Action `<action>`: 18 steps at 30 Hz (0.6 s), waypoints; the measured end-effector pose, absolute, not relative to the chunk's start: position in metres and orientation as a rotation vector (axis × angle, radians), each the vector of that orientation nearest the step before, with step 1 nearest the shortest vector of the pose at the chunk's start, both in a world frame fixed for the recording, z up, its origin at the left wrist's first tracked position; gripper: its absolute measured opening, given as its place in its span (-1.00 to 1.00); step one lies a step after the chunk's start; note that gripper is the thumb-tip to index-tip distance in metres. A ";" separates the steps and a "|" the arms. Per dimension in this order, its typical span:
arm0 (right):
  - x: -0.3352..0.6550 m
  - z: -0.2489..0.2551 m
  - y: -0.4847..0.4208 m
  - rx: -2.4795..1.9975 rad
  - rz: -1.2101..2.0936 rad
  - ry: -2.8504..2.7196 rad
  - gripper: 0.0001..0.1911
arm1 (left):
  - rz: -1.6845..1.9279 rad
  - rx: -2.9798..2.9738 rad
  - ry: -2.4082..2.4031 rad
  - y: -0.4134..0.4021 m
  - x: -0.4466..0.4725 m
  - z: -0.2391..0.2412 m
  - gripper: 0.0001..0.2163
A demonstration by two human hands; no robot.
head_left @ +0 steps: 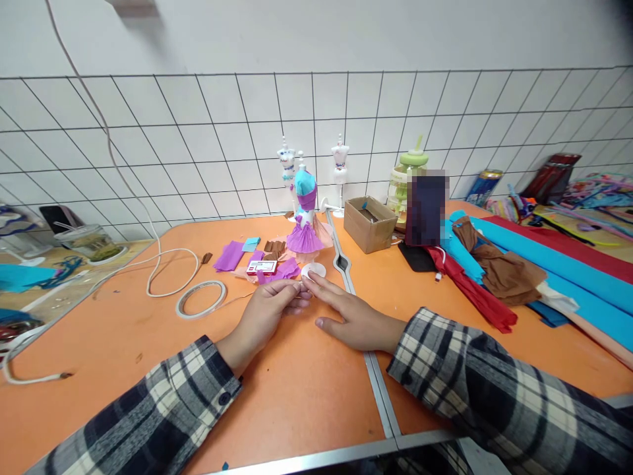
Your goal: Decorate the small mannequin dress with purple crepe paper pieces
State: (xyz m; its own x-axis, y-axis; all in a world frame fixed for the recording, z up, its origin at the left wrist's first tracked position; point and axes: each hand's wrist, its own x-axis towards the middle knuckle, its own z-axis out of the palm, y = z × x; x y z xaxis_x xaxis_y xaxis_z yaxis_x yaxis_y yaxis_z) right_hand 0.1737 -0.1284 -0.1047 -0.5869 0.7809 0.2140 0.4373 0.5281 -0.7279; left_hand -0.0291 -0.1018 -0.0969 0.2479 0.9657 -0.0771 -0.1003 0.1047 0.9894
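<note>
- At the middle of the orange-topped bench, just beyond the hands, stands one white plastic miniature dress form with a turquoise-and-purple top and purple gathered skirt; everything below is placed from it.
- Two more white miniature forms stand behind it, one to the left, one to the right: three in all.
- Its long axis is upright, neck knob on top, skirt flaring down towards a round white foot; which way its front faces, I cannot tell.
- Nearest side: the left hand's grip is curled, thumb against fingers; how fully it closes, and whether on something small, I cannot tell.
- Right hand, beside the foot: grip loose, fingers long, thumb spread apart, fingertips meeting the left hand's.
- Left of it: one pale ring-shaped tape roll, one red-and-white flat box, scattered purple paper, and one white cable farther off.
- Right of it: one open brown cardboard box, one green-lidded bottle, then blue paper, red paper and brown paper.
- A metal strip crosses the bench to its right; behind rises a white tiled wall with dark joints.
</note>
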 end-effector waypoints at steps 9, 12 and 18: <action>0.172 -0.105 -0.130 -0.935 0.945 -2.203 -0.08 | 1.068 1.116 0.949 -0.105 -0.027 -0.096 -0.75; 0.173 -0.106 -0.129 -0.982 0.917 -2.232 -0.10 | 1.045 1.113 0.917 -0.105 -0.029 -0.096 -0.76; 0.175 -0.103 -0.132 -1.067 0.754 -2.305 -0.16 | 1.000 1.162 0.912 -0.105 -0.031 -0.095 -0.71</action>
State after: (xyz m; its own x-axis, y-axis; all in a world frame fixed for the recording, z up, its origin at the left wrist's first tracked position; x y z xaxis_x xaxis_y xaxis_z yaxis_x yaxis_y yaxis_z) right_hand 0.1746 -0.1317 -0.1031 -0.5761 0.7937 0.1953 0.5250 0.5425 -0.6558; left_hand -0.0311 -0.1053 -0.0947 0.3026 0.9514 -0.0568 -0.1445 0.1047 0.9839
